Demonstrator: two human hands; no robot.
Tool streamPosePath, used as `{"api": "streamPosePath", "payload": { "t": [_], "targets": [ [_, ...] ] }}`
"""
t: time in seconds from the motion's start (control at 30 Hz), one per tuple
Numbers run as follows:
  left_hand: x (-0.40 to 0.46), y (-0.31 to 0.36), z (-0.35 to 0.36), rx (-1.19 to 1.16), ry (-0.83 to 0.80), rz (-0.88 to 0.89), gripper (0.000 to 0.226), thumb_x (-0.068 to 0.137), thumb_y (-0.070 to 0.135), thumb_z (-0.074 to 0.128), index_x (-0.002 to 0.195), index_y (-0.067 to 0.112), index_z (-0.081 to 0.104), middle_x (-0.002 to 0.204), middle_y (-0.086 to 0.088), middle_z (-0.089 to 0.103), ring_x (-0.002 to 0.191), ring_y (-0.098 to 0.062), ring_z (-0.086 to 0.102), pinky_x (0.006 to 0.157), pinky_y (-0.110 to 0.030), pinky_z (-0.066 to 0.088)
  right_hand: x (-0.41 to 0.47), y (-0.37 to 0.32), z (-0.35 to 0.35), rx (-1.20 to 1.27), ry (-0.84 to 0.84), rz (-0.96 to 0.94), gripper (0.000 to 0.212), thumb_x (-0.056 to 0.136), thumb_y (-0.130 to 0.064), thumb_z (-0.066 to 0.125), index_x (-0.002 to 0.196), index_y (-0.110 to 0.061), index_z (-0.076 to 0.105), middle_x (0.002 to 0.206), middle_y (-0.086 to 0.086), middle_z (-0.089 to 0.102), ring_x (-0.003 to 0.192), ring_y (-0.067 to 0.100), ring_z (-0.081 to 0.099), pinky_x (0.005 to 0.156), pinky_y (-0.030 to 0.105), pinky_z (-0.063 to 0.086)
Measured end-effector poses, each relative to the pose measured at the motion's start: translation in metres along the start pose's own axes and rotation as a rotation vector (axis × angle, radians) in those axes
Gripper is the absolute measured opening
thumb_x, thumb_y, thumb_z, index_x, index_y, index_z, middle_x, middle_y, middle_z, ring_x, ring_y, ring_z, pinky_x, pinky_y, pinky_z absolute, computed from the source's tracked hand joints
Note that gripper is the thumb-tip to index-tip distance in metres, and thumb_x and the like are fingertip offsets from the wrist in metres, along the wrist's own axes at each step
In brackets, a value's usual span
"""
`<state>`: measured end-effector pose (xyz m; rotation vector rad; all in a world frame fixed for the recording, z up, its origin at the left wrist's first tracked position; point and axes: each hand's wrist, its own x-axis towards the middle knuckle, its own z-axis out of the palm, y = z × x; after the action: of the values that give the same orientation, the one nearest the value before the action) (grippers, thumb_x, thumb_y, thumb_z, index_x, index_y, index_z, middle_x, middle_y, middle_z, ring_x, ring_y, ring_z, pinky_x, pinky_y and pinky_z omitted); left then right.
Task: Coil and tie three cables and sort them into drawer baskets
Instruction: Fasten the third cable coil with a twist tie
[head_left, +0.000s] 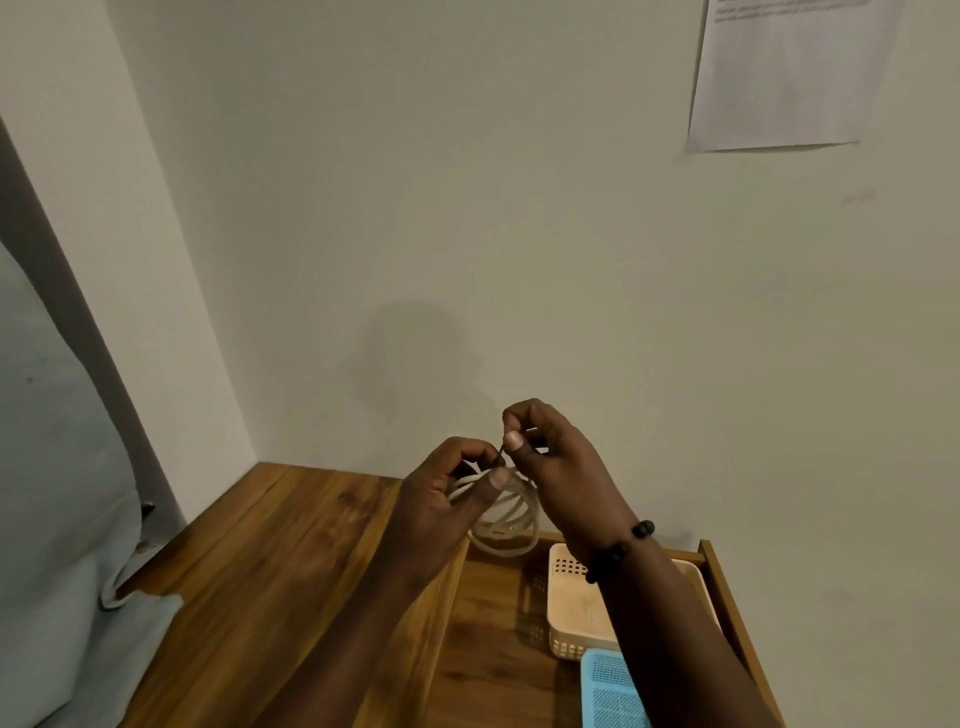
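1. Cable (503, 525), white and already looped into a coil, hangs from my left hand (441, 499) above the back of the open drawer (488, 613); my thumb and fingers are pinched on the top of the loops.
2. My right hand (550, 467), just above the coil, has thumb and forefinger pressed together on a thin dark tie (502, 453).
3. I judge this to be the tying step for this cable; how far the tie is wrapped I cannot tell.
4. Next I need to cinch the tie without letting the loops slip.
5. Inside the drawer, below the coil, sit a cream basket (582, 608) and a blue basket (608, 691).
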<state>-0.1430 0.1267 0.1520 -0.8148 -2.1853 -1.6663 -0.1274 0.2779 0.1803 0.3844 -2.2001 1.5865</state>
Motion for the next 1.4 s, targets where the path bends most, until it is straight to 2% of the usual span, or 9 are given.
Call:
{"api": "streamPosePath", "payload": {
  "t": [0.2, 0.4, 0.63, 0.83, 1.0, 1.2, 1.3, 1.37, 1.4],
  "targets": [
    [-0.006, -0.005, 0.01, 0.13, 0.004, 0.095, 0.034, 0.082, 0.024, 0.074, 0.112, 0.02, 0.059, 0.103, 0.006, 0.065, 0.094, -0.013, 0.066, 0.074, -0.025, 0.059, 0.003, 0.004, -0.004, 0.024, 0.01, 0.088, 0.015, 0.098, -0.002, 0.043, 0.092, -0.011, 0.052, 0.09, 0.009, 0.067, 0.079, 0.012, 0.062, 0.069, 0.023, 0.048],
    [-0.01, -0.002, 0.016, 0.228, 0.082, 0.179, 0.029, 0.084, 0.02, 0.073, 0.11, 0.016, 0.062, 0.102, 0.006, 0.066, 0.093, -0.008, 0.065, 0.072, -0.019, 0.057, 0.007, 0.008, -0.006, -0.198, -0.045, 0.081, 0.029, 0.094, 0.008, 0.035, 0.092, -0.017, 0.049, 0.081, -0.003, 0.058, 0.073, 0.012, 0.056, 0.067, 0.025, 0.048],
    [-0.012, -0.001, 0.019, 0.247, 0.092, 0.114, 0.047, 0.08, 0.019, 0.076, 0.121, 0.025, 0.054, 0.105, 0.015, 0.064, 0.098, -0.006, 0.065, 0.075, -0.014, 0.056, 0.01, 0.012, -0.006, -0.189, -0.068, 0.125, 0.026, 0.095, 0.008, 0.035, 0.097, -0.013, 0.049, 0.085, 0.001, 0.058, 0.076, 0.014, 0.055, 0.068, 0.021, 0.047],
    [-0.007, 0.004, 0.021, 0.32, 0.116, 0.182, 0.031, 0.08, 0.016, 0.075, 0.109, 0.022, 0.065, 0.112, 0.005, 0.064, 0.1, -0.011, 0.064, 0.08, -0.019, 0.057, 0.01, 0.013, -0.011, -0.218, -0.025, 0.095, 0.016, 0.098, 0.0, 0.041, 0.098, -0.009, 0.053, 0.086, 0.002, 0.062, 0.075, 0.012, 0.059, 0.066, 0.015, 0.047],
    [-0.013, 0.012, 0.021, 0.189, 0.103, 0.196, 0.029, 0.08, 0.009, 0.074, 0.105, 0.019, 0.065, 0.102, 0.007, 0.068, 0.096, -0.006, 0.066, 0.077, -0.019, 0.056, 0.009, 0.022, -0.015, -0.056, -0.178, 0.187, 0.011, 0.097, -0.01, 0.052, 0.094, -0.007, 0.062, 0.092, 0.015, 0.07, 0.085, 0.03, 0.068, 0.079, 0.038, 0.057],
    [-0.021, 0.001, 0.025, 0.225, 0.088, 0.137, 0.026, 0.081, 0.011, 0.075, 0.101, 0.025, 0.064, 0.098, 0.012, 0.067, 0.094, -0.006, 0.064, 0.073, -0.014, 0.054, 0.005, 0.046, -0.022, 0.166, -0.454, 0.388, 0.017, 0.092, -0.02, 0.062, 0.096, -0.005, 0.068, 0.093, 0.016, 0.069, 0.086, 0.029, 0.064, 0.093, 0.051, 0.051],
    [-0.023, -0.001, 0.03, 0.286, 0.02, 0.146, 0.022, 0.084, 0.012, 0.072, 0.099, 0.026, 0.064, 0.094, 0.012, 0.067, 0.088, -0.006, 0.064, 0.072, -0.016, 0.053, 0.004, 0.057, -0.032, 0.278, -0.683, 0.489, 0.023, 0.089, -0.017, 0.067, 0.103, 0.001, 0.069, 0.099, 0.02, 0.066, 0.091, 0.03, 0.062, 0.097, 0.049, 0.05],
    [-0.022, 0.0, 0.035, 0.317, 0.007, 0.079, 0.021, 0.082, 0.014, 0.075, 0.095, 0.027, 0.065, 0.088, 0.014, 0.067, 0.084, -0.005, 0.065, 0.067, -0.016, 0.053, 0.006, 0.06, -0.036, 0.22, -0.634, 0.553, 0.02, 0.089, -0.013, 0.066, 0.103, 0.0, 0.07, 0.099, 0.019, 0.069, 0.091, 0.028, 0.065, 0.097, 0.047, 0.051],
    [-0.02, 0.001, 0.036, 0.321, 0.047, 0.011, 0.022, 0.079, 0.014, 0.077, 0.092, 0.026, 0.065, 0.085, 0.014, 0.068, 0.081, -0.002, 0.065, 0.063, -0.013, 0.052, 0.006, 0.06, -0.035, 0.141, -0.512, 0.568, 0.017, 0.09, -0.013, 0.065, 0.101, -0.001, 0.071, 0.098, 0.018, 0.071, 0.089, 0.025, 0.066, 0.095, 0.047, 0.053]
  ]
}}
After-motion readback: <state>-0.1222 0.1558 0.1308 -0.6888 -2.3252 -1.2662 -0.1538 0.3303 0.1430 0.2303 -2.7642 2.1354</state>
